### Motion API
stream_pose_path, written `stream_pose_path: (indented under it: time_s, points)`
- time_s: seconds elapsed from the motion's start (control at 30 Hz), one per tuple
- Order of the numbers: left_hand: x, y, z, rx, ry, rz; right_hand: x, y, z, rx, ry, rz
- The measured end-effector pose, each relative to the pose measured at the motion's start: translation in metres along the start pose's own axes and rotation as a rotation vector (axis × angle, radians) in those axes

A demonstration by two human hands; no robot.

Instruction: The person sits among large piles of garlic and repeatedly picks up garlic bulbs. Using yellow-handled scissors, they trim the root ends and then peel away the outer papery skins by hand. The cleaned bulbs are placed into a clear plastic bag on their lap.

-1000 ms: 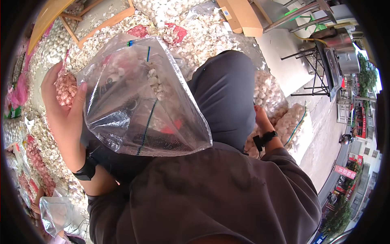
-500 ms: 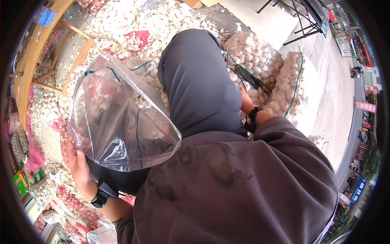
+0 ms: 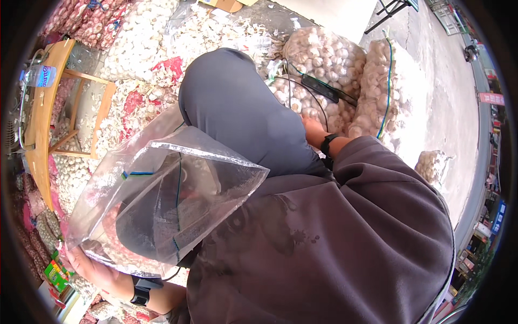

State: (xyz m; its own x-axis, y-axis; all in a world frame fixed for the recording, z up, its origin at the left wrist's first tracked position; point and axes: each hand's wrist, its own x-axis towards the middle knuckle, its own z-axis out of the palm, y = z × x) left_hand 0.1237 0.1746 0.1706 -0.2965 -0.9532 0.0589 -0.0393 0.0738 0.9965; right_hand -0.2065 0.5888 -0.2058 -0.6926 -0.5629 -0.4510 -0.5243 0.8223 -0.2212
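A large, clear mesh-lined plastic bag (image 3: 162, 216) with blue-green seam strips spreads over my left leg, its mouth agape. My left hand (image 3: 91, 267), a black band on its wrist, grips the bag's rim at the lower left. Beyond my right knee, my right hand (image 3: 313, 129) reaches down against a clear bag packed with garlic bulbs (image 3: 329, 54). My knee and the angle hide its fingers, so what they hold does not show. On that garlic bag lies a black oblong device (image 3: 320, 88) with dark cords.
Another upright garlic sack (image 3: 375, 86) stands at the right, and a smaller bag (image 3: 433, 164) farther out on the pavement. A wooden stool (image 3: 56, 108) bearing a plastic bottle (image 3: 40, 75) is at the left. Garlic skins (image 3: 216, 35) and red netting (image 3: 169, 69) litter the ground ahead.
The view has shifted. My left hand has moved down and outward, drawing the clear bag left and stretching it lower over my leg. My right hand stays by the garlic bag.
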Motion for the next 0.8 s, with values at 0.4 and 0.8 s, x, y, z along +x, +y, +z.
stream_pose_path:
  time_s: [0.4,0.8]
  points:
    - [-0.015,-0.084,-0.038,0.106,0.179,0.014,-0.011,-0.029,-0.04,-0.017,-0.001,-0.048]
    - [-0.034,-0.143,-0.074,0.195,0.214,0.0,-0.062,-0.105,-0.157,0.721,0.269,-0.77]
